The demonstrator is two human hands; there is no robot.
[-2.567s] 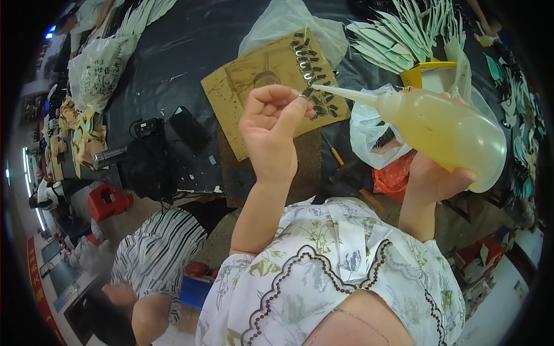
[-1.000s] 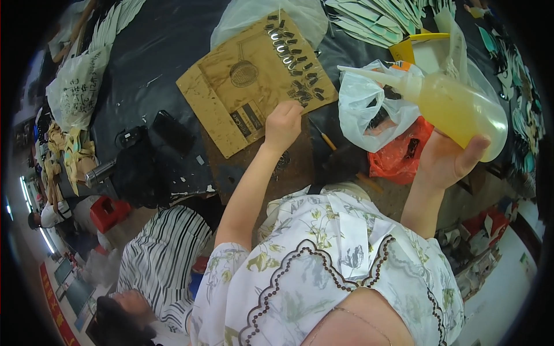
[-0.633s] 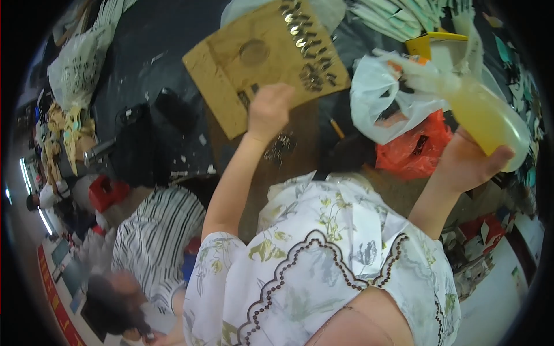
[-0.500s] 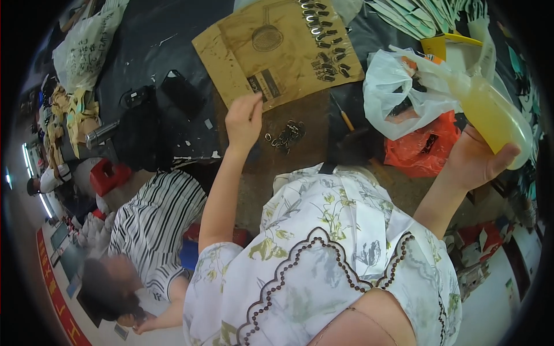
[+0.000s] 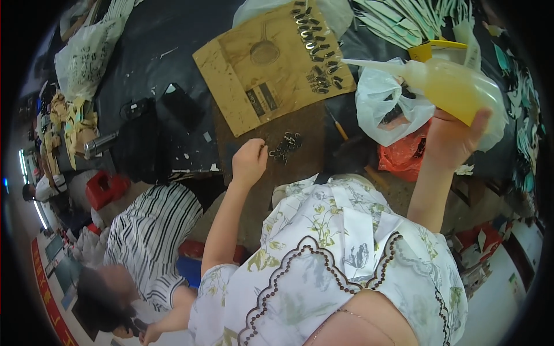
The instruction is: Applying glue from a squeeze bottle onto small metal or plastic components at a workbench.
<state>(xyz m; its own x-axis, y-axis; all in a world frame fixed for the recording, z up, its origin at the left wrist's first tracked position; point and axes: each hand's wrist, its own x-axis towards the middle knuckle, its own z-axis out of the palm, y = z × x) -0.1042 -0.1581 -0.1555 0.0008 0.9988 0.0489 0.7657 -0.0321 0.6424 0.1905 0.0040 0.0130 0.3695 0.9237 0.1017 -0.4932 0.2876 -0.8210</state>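
Our left hand has come off the big cardboard sheet, where it was a moment ago, and now it is lower down, just beside the heap of little metal loops. Its fingers curl in and its thumb lies close to them, but we cannot tell if the tips meet or if they pinch some tiny thing. Those loops lie in a messy pile on a brown board, below the cardboard. Our right hand is wrapped around a soft, see-through bottle with yellow stuff inside. We have it up in the air on our right, tipped on its side, and its long thin spout points left, toward the cardboard. Along the right side of that sheet we can see lots of small dark metal bits, some in rows and some bunched together near the bottom. Under the bottle, a white plastic bag sits next to a red bag. To the left of the bags we see a thin tool with an orange handle. On our left sits a person in a striped shirt.
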